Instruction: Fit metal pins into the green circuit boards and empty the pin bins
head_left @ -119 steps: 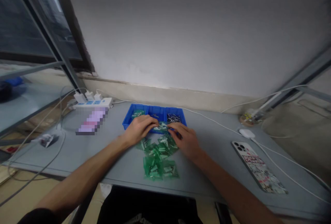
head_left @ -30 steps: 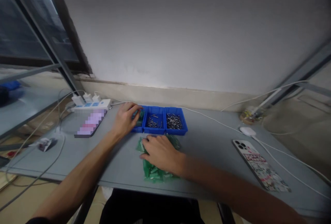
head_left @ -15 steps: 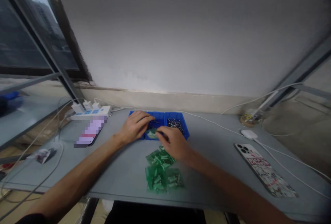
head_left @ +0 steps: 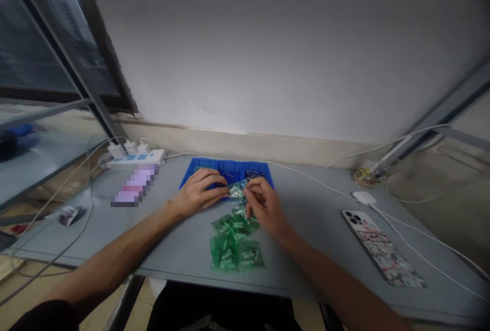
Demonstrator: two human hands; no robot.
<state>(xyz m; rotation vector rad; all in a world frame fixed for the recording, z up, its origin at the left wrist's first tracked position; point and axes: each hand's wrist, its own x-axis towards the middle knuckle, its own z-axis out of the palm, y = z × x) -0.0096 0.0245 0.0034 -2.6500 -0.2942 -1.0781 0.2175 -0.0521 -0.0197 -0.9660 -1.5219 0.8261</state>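
Note:
A small clear green plastic bag (head_left: 236, 192) with pale pieces in it is held between my two hands, just over the front edge of the blue parts bin (head_left: 184, 180). My left hand (head_left: 201, 192) has its fingers closed at the bag's left side and covers part of the bin. My right hand (head_left: 266, 206) pinches the right edge between thumb and fingers. Below them lies a pile of filled green bags (head_left: 225, 250) with short light cylindrical pieces. Loose metal pins or screws (head_left: 254, 174) fill the bin's right compartment; a few thin pieces show in the middle one.
To the left are a white power strip (head_left: 153, 157) with plugs and a phone (head_left: 136, 185) with a blurred screen. On the right lie a patterned phone (head_left: 383, 249), a white charger (head_left: 363, 198) and cables. A wall (head_left: 245, 142) stands behind the table.
The bag has risen from the bin's front and now stretches between both hands. My right hand has turned and shifted slightly up and right. The camera view has shifted slightly.

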